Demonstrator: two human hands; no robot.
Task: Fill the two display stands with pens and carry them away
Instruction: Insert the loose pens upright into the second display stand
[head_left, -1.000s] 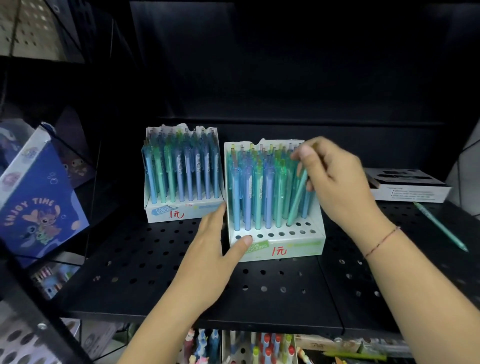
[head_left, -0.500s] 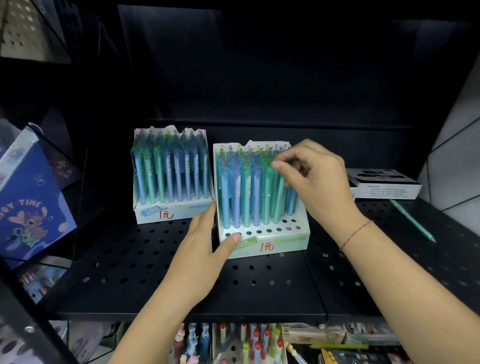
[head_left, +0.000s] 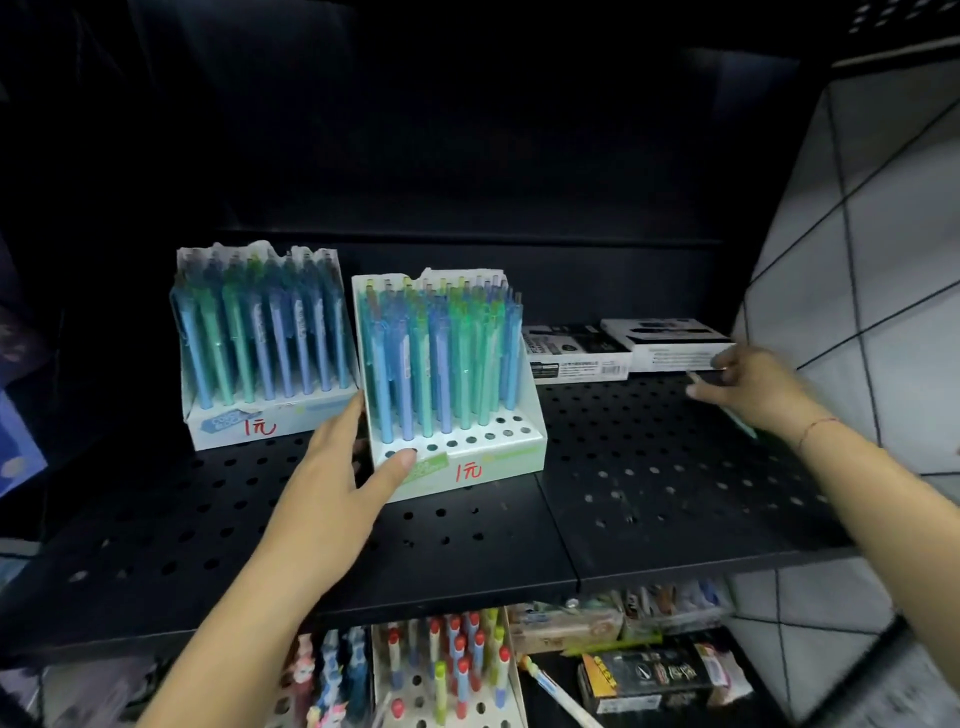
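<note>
Gripping the near left corner of the front stand (head_left: 498, 457), the left hand (head_left: 343, 467) lays its thumb (head_left: 402, 460) on the lowest step by the open holes, and its fingers run up along the stand's left wall. Blue and green pens (head_left: 441, 364) stand upright in the rows beyond the thumb; the front rows of holes, nearest the thumb, show as dark rounds. The back stand (head_left: 228, 431) sits just beyond and left of this hand's fingertips, touching or nearly touching the front one (the gap is hidden by the fingers), and its own pens (head_left: 270, 332) fill it in upright rows. Both stands rest on the black perforated shelf (head_left: 649, 493) that stretches between the two hands.

The right hand (head_left: 753, 384) is well apart from the left, out at the right end of the shelf, low over the surface and pointing left. It is blurred, so I cannot tell whether its fingers hold anything. A red thread (head_left: 818, 423) circles its wrist. Just beyond its fingertips lies a white box (head_left: 670, 348), with a second box (head_left: 576, 353) beside that, toward the left hand. A tiled wall (head_left: 857, 260) rises on the right hand's outer side. Below the shelf, between the two forearms, a lower stand (head_left: 457, 660) holds red-capped pens.
</note>
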